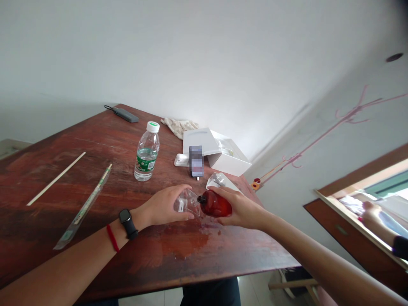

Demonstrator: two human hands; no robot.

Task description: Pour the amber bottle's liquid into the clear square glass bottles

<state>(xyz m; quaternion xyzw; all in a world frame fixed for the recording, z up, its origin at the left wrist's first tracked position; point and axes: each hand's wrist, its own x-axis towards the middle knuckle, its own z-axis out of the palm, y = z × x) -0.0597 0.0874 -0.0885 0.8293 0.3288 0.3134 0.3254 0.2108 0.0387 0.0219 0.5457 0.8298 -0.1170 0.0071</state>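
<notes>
My left hand (165,205) is wrapped around a clear plastic cup (193,202), which lies tilted with its open side to the right. A dark red, see-through bottle (216,204) is gripped in my right hand (237,206). The bottle lies on its side in the air, and its black neck (201,199) points left into or just at the cup's mouth; which of the two I cannot tell. Below both hands, a puddle of liquid (185,244) spreads over the wooden table (127,267).
A water bottle (146,153) stands upright left of my hands. Farther left lie a wooden stick (57,178) and wrapped chopsticks (86,204). Behind are a phone (196,161), a white box (228,159), a cloth (180,126) and a grey case (126,114). A pink coat stand (318,131) leans right.
</notes>
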